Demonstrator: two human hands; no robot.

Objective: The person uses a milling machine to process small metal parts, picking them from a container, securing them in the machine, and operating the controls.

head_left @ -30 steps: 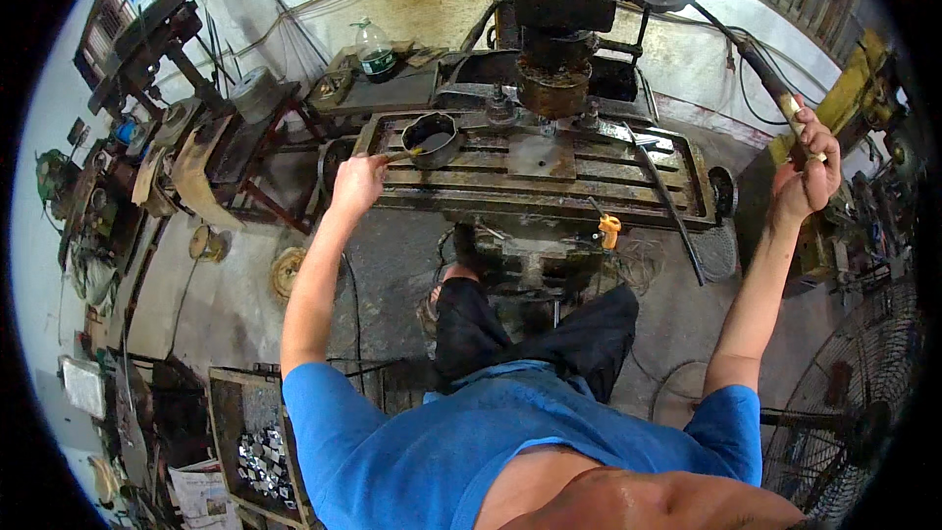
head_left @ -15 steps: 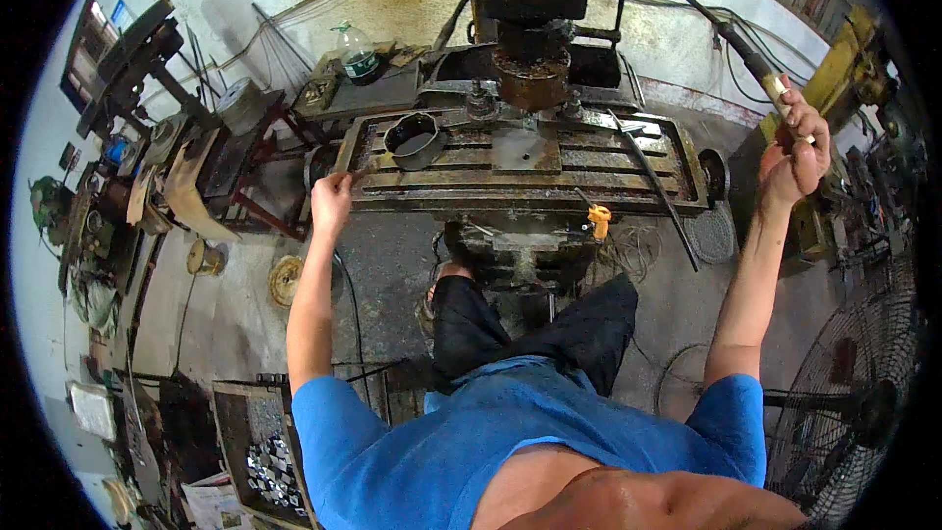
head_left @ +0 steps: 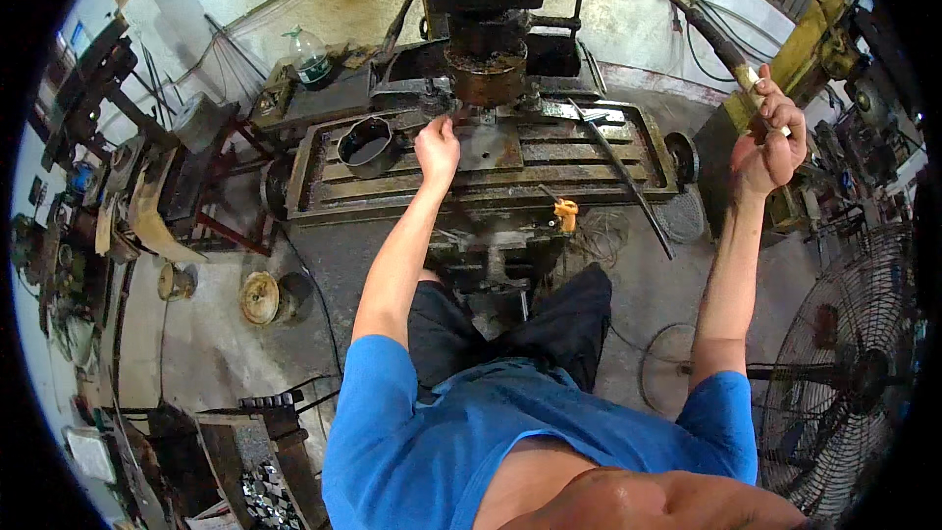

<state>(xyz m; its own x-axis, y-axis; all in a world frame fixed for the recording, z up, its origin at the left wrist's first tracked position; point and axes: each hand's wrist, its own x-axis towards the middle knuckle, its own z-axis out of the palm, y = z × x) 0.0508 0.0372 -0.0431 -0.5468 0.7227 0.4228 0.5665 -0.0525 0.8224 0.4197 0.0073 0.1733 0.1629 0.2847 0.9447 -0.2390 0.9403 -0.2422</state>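
Note:
My right hand [head_left: 770, 149] is wrapped round the light-coloured end of a long dark lever handle [head_left: 721, 44] that slants down from the machine's head. Over the slotted worktable [head_left: 339, 194] of the milling machine, my left hand [head_left: 438, 151] is pinched closed close to the spindle. Whatever its fingers hold is too small or hidden to name. Beside that hand, on its left, a dark pot [head_left: 367, 146] with liquid in it sits on the table. Just beyond its fingertips hangs the rusty round spindle head [head_left: 488, 74], above a flat metal plate [head_left: 494, 149].
A long dark bar [head_left: 625, 180] lies across the table's right part and juts past its front edge. An orange-yellow air gun [head_left: 565, 214] hangs at the front. Low right stands a caged fan [head_left: 834, 373]; low left, a box of small metal pieces [head_left: 270, 496].
My left hand has moved right, from the table's left front corner to near the spindle. My right hand keeps its hold on the lever handle. The whole view has shifted slightly.

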